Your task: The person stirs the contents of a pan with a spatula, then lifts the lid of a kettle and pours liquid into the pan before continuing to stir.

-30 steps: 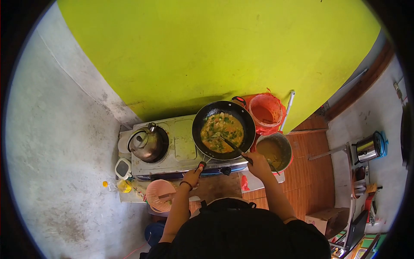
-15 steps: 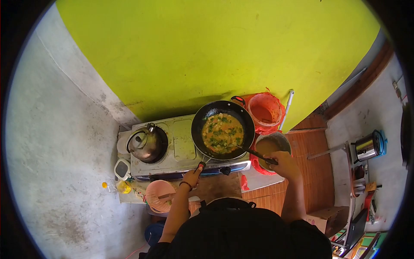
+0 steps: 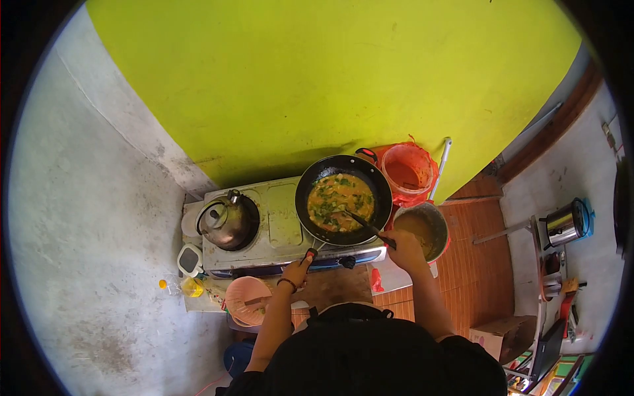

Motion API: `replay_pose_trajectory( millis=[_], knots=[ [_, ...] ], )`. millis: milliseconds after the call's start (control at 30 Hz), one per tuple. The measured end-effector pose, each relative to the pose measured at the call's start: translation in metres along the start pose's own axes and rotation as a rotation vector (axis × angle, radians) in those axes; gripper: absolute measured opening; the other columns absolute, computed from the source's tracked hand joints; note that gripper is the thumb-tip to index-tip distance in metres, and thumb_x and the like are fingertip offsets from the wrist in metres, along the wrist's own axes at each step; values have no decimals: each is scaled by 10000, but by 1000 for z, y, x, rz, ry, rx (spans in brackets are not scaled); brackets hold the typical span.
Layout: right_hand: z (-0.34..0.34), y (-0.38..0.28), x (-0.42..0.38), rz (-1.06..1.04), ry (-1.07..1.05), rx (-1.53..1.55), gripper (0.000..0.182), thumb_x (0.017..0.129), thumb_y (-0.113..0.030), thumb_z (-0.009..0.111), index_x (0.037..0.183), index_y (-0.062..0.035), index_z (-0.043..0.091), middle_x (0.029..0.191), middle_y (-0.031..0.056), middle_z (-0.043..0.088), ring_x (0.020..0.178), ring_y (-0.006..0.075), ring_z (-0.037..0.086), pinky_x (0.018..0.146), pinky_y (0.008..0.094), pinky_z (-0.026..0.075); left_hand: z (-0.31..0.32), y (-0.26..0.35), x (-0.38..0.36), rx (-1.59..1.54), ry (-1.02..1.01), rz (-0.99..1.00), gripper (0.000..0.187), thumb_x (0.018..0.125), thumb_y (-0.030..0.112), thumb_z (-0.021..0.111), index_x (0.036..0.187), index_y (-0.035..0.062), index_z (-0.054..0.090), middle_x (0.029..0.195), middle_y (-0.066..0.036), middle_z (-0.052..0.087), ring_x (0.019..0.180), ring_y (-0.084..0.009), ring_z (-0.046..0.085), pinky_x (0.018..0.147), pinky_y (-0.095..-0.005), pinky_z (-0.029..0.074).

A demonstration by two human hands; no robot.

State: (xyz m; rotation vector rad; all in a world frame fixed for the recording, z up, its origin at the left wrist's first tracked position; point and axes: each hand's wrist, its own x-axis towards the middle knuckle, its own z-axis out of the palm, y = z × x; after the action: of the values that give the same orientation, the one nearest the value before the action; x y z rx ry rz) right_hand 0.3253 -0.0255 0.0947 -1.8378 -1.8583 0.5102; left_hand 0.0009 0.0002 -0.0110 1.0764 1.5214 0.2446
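Observation:
A black wok [image 3: 304, 210] sits on the right burner of the gas stove [image 3: 279, 244]. In it is a yellowish-orange food mix [image 3: 340, 198] with green leafy pieces. My left hand [image 3: 295, 272] is closed around the wok's handle [image 3: 310, 255], in front of the stove. With my right hand [image 3: 404, 248] I grip the dark handle of a spatula [image 3: 368, 225]. Its head rests in the food near the middle of the wok, partly hidden by the mix. Beside my right hand stands a metal pot [image 3: 432, 228] with brownish contents.
A kettle [image 3: 224, 224] stands on the left burner. Behind the pot is a red-stained bucket [image 3: 406, 171] in red plastic. A pink basket [image 3: 246, 294] lies left of my left arm. Bottles [image 3: 192, 286] stand at the counter's left end.
My right hand has moved left toward the wok, pushing the spatula's head from the wok's right side to the middle of the food. My left hand stays on the handle.

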Motion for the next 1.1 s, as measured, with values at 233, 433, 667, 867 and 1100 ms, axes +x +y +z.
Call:
replay_pose_trajectory(
  millis=[233,433,667,867,1100],
  knots=[
    [36,0,15,-11,121,83,389,703,20,614,1077,-64,684,881,217,650,843,377,632,772,435,503,-2,2,-1,-15,-23,-16,654,889,644,481,794,1,552,625,-83,537,487,-194,560,465,-328,461],
    [29,-11,10,-46,78,73,402,712,13,603,1095,-83,678,870,210,634,840,383,621,757,445,496,-1,3,-2,-11,-5,-25,657,885,649,488,800,1,550,632,-86,539,479,-194,549,466,-327,459],
    [-26,-17,-3,-36,-101,-19,338,737,-35,597,1048,-107,709,933,190,667,912,382,621,773,467,491,-1,-2,2,6,-8,-10,646,895,636,482,788,2,546,620,-90,538,472,-202,541,461,-339,446],
    [-80,-33,-21,3,-136,-97,289,735,-1,620,1010,-35,702,910,185,674,878,356,635,788,413,490,-1,-3,3,28,-7,-15,665,898,645,461,782,-3,557,609,-91,543,471,-208,544,462,-346,444],
    [-45,-32,-21,-53,-180,91,342,709,-20,599,1037,-45,693,938,207,674,903,370,644,802,431,505,-1,-4,3,5,-17,-13,665,895,644,467,784,-5,559,614,-92,547,475,-207,549,461,-346,447]
  ],
)
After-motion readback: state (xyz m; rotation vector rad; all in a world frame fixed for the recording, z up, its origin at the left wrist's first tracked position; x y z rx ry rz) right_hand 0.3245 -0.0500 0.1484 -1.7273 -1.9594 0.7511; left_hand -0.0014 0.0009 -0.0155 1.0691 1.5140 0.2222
